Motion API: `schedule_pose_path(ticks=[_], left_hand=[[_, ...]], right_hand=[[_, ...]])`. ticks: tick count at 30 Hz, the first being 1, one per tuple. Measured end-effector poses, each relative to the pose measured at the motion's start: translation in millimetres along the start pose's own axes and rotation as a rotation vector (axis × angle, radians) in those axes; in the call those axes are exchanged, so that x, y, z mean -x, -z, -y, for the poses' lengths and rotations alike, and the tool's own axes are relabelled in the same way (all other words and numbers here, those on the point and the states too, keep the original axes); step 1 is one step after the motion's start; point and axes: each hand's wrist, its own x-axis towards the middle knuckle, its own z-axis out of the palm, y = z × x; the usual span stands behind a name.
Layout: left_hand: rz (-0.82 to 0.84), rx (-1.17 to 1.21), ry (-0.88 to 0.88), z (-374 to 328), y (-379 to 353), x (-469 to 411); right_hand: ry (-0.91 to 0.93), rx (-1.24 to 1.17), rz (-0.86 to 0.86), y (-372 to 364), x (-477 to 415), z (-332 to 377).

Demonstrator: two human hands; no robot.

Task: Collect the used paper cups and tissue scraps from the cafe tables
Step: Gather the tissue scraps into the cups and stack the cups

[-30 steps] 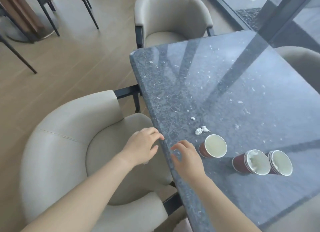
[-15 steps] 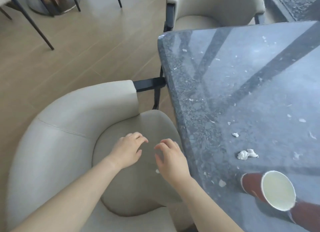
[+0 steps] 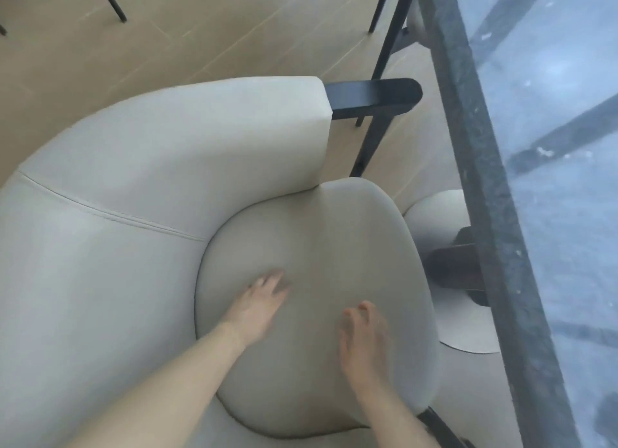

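Note:
Both of my bare hands hover low over the beige seat cushion of an armchair. My left hand lies flat on the cushion with its fingers spread and nothing in it. My right hand is to its right, fingertips bunched and pointing down at the seat; motion blur hides whether they pinch anything. No paper cups are in view. A few small white tissue scraps lie on the dark speckled table top at the right.
The armchair's curved cream backrest wraps around the left side, and its black metal armrest juts toward the table's thick edge. Under the table stands a round pale pedestal base. Wooden floor and other chair legs lie beyond.
My view has swung down and left off the table, so the cups have left the frame. Both hands have dropped from the table edge to the chair seat.

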Motion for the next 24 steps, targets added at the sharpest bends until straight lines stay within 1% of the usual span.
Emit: schedule_pose_path(ticks=[2,5,12,16,18,21,24], left_hand=[[-0.043,0.002,0.041,-4,-13,-4],[-0.08,0.004,0.085,-6,-24,-3],[-0.04,-0.007,0.096,-12,-15,-2],[0.03,0.005,0.073,-16,5,7],[0.035,0.002,0.075,-21,18,15],[0.007,0.007,0.085,-32,45,29],[-0.06,0.038,0.077,-47,78,48]], right_hand=[[-0.023,0.047,0.046,-8,0,-7],[-0.014,0.05,0.036,-13,-1,-9],[0.071,-0.097,0.099,-6,-11,7],[0.117,-0.192,0.095,11,-9,21],[0.129,-0.228,0.079,26,-7,28],[0.134,-0.251,0.063,55,-3,36],[0.164,-0.275,0.024,90,7,47]])
